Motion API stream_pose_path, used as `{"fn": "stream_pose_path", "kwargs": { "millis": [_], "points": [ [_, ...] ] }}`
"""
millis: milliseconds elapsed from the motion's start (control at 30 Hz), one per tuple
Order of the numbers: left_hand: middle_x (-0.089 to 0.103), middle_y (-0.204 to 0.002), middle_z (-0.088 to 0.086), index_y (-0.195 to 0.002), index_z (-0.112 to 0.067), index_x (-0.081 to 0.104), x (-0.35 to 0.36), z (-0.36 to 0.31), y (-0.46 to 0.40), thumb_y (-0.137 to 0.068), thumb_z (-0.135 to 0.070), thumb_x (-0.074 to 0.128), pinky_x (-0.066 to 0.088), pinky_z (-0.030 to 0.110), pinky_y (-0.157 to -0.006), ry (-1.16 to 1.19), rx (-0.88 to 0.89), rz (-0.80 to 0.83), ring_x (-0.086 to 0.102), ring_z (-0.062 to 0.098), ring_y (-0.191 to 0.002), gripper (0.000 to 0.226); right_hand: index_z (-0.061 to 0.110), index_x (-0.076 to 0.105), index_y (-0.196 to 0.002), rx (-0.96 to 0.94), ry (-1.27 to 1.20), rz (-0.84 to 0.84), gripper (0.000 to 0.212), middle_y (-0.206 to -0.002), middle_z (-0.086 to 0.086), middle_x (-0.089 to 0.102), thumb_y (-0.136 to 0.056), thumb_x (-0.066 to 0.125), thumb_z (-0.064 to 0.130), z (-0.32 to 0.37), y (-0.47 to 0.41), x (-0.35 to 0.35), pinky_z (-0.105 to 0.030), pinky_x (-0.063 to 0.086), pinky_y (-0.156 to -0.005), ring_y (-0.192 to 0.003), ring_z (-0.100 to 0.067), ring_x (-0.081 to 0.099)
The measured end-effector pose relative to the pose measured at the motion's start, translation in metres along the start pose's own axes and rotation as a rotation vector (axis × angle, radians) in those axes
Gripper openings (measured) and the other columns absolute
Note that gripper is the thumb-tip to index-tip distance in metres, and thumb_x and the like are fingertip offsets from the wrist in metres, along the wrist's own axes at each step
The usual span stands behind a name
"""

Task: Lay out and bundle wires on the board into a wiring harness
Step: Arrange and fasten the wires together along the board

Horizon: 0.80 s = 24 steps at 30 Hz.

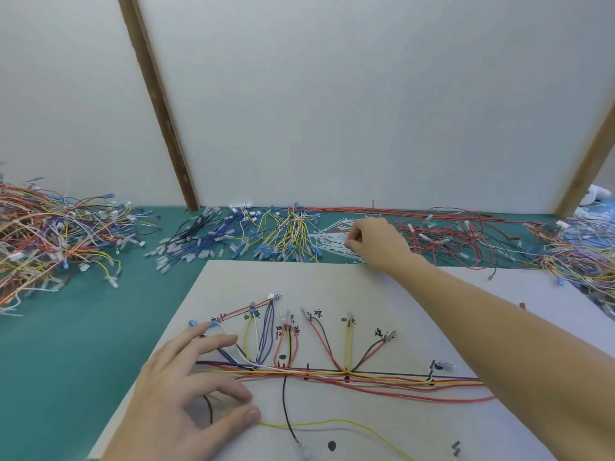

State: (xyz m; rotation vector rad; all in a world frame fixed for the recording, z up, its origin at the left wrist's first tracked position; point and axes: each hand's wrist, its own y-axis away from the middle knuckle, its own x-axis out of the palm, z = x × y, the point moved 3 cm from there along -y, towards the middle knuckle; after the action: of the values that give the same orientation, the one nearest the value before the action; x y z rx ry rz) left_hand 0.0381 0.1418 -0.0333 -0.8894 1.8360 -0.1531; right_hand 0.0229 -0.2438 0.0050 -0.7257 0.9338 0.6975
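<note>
A green table (66, 344) carries a pale board (366, 294) at near centre, with loose wire piles (50, 234) along its far edge. Wires (332, 374) run bundled across the board, branching toward the far side. The left hand (186, 390) presses their left end, fingers spread wide. The right hand (376, 242), reaching past the board's far edge, pinches white cable ties (332, 239).

Single head-worn wide-angle view, looking forward and down from close above the board (382, 294), taking in the green table (66, 344) and white wall panels (332, 94) behind.
</note>
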Motion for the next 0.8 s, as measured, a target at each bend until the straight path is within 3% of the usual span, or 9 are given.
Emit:
{"fn": "stream_pose_path", "kwargs": {
  "millis": [167,300,400,467,533,667,800],
  "points": [
    [0.059,-0.132,-0.034,-0.078,-0.058,0.072,-0.001,-0.002,-0.001,-0.062,-0.080,0.070,0.029,0.036,-0.111,0.033,-0.053,0.017,0.039,0.000,-0.142,0.027,0.028,0.070,-0.073,0.078,-0.104,-0.024,0.012,-0.082,0.007,0.073,-0.080,0.067,0.019,0.000,0.003,-0.003,-0.040,0.059,-0.079,-0.085,-0.021,0.069],
    [0.055,-0.137,-0.036,-0.091,-0.051,0.074,-0.005,-0.002,0.000,-0.054,-0.075,0.076,0.025,0.035,-0.115,0.126,-0.134,0.073,0.031,-0.005,-0.145,0.043,0.025,0.074,-0.086,0.081,-0.158,-0.132,0.006,-0.087,0.004,0.072,-0.088,0.068,0.023,0.006,0.011,-0.006,-0.041,0.057,-0.083,-0.088,-0.022,0.067],
    [0.058,-0.131,-0.034,-0.105,-0.046,0.072,-0.017,0.002,-0.006,-0.059,-0.070,0.082,0.035,0.028,-0.104,0.272,-0.261,0.035,0.042,-0.009,-0.134,0.053,0.020,0.072,-0.087,0.031,-0.337,-0.159,0.006,-0.078,0.005,0.074,-0.091,0.069,0.022,0.031,0.027,-0.011,-0.032,0.053,-0.069,-0.074,-0.010,0.067],
    [0.065,-0.116,-0.030,-0.109,-0.048,0.071,-0.025,0.007,-0.023,-0.073,-0.060,0.083,0.038,0.019,-0.089,0.277,-0.282,-0.092,0.053,-0.007,-0.116,0.040,0.019,0.071,-0.089,0.039,-0.555,-0.040,0.004,-0.073,0.005,0.077,-0.091,0.069,0.021,0.055,0.047,-0.012,-0.022,0.045,-0.052,-0.055,-0.002,0.061],
    [0.070,-0.105,-0.024,-0.111,-0.048,0.070,-0.032,0.010,-0.054,-0.086,-0.045,0.078,0.040,0.017,-0.078,0.275,-0.253,-0.143,0.060,0.002,-0.100,0.026,0.018,0.070,-0.092,0.022,-0.696,0.160,0.006,-0.077,0.003,0.079,-0.091,0.069,0.023,0.081,0.071,-0.011,-0.019,0.039,-0.045,-0.052,-0.007,0.059],
    [0.078,-0.090,-0.002,-0.103,-0.028,0.078,-0.020,0.008,-0.118,-0.093,-0.024,0.077,0.047,0.020,-0.061,0.576,-0.234,0.140,0.066,0.009,-0.071,0.011,0.017,0.070,-0.093,-0.047,-0.716,0.370,0.008,-0.080,-0.001,0.079,-0.090,0.069,0.024,0.120,0.107,-0.010,-0.023,0.041,-0.047,-0.058,-0.013,0.066],
    [0.075,-0.087,0.010,-0.101,-0.016,0.074,-0.005,0.013,-0.148,-0.087,-0.018,0.083,0.048,0.030,-0.052,0.746,-0.246,0.256,0.070,0.023,-0.070,0.016,0.013,0.068,-0.094,0.023,-0.751,0.379,0.011,-0.081,-0.002,0.080,-0.091,0.068,0.023,0.122,0.117,-0.015,-0.021,0.044,-0.048,-0.061,-0.014,0.069]
  ]
}}
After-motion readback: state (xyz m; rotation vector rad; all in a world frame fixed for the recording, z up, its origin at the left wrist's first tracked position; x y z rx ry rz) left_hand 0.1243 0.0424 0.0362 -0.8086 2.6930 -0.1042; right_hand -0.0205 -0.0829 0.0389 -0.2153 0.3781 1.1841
